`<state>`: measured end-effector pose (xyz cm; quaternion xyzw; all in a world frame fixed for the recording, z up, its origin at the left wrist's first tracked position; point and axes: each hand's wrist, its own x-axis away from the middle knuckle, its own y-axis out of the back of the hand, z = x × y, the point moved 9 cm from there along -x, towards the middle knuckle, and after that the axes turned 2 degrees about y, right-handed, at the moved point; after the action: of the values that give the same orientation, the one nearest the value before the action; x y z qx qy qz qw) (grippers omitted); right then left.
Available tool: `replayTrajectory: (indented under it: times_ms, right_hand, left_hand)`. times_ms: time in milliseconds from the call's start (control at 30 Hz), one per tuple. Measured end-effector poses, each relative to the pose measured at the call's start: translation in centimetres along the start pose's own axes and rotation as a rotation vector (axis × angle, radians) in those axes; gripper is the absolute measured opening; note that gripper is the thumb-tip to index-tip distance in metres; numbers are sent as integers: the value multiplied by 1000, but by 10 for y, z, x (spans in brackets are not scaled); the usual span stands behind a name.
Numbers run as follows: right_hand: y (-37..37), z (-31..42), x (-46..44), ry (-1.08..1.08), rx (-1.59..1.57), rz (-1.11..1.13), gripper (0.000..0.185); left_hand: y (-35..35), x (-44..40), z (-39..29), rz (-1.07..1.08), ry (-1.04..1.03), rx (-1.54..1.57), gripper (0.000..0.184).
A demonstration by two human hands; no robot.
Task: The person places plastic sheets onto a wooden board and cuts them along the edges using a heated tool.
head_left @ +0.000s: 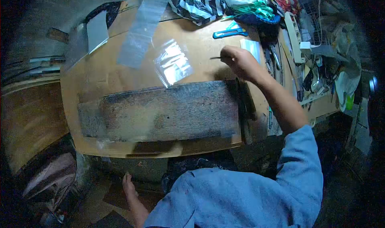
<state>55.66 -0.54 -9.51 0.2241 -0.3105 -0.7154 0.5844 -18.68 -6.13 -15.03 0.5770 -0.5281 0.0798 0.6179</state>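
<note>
My right hand is raised over the right part of the wooden table, its fingers closed round a thin dark stick-like tool. The tool's short end points left; what kind it is does not show. Beyond that hand lies a blue utility knife, and a pale blue-white packet is partly behind the wrist. My left hand hangs below the table's front edge, fingers loosely stretched, touching nothing I can see. A long, worn, dark-stained board lies across the front of the table.
Small clear plastic bags and a long clear plastic sheet lie behind the board. Striped plastic bags stand at the back. A power strip and cluttered tools line the right side. White sheets rest at the back left.
</note>
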Motion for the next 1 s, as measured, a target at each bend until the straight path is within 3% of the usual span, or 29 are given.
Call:
replayTrajectory:
  times_ms: [167, 233, 300, 367, 433, 567, 667, 733, 767, 833, 867, 967, 1000]
  right_hand:
    - [19, 60, 61, 15, 272, -251, 9]
    - [12, 68, 78, 76, 325, -263, 10]
    - [-6, 68, 90, 82, 477, -193, 14]
    - [-15, 65, 96, 39, 477, -173, 19]
    - [-18, 76, 100, 130, 467, -218, 20]
    - [-27, 83, 108, 181, 448, -164, 21]
    - [-15, 99, 119, 163, 391, -274, 20]
    - [3, 85, 133, -221, -71, -298, 20]
    - [9, 95, 141, -223, -67, -307, 20]
    - [-10, 84, 168, -529, -1025, -311, 25]
    - [-13, 99, 175, -439, -1385, -285, 34]
    - [2, 102, 219, -431, -1147, -417, 40]
    - [0, 101, 242, -526, -1213, -435, 47]
  left_hand:
    - [-7, 7, -12, -81, 54, 0, 57]
    - [-20, -1, -22, 88, -39, -29, 65]
    - [-24, 7, -32, 71, -25, -2, 65]
    - [-19, -6, -24, 53, -15, 22, 65]
    - [-11, -53, 4, 127, -89, 109, 54]
    - [-14, -33, -14, 93, -55, 16, 64]
    - [-9, -41, -6, 92, -62, -28, 64]
    - [-10, -35, -12, 99, -51, -47, 62]
    - [-9, -33, -16, 104, -59, -48, 62]
    - [-9, -32, -20, 113, -43, -100, 62]
    - [-10, -40, -16, 120, -56, -103, 62]
    - [-14, -62, -9, 152, -72, -136, 64]
    - [-16, -58, -18, 118, -95, -191, 62]
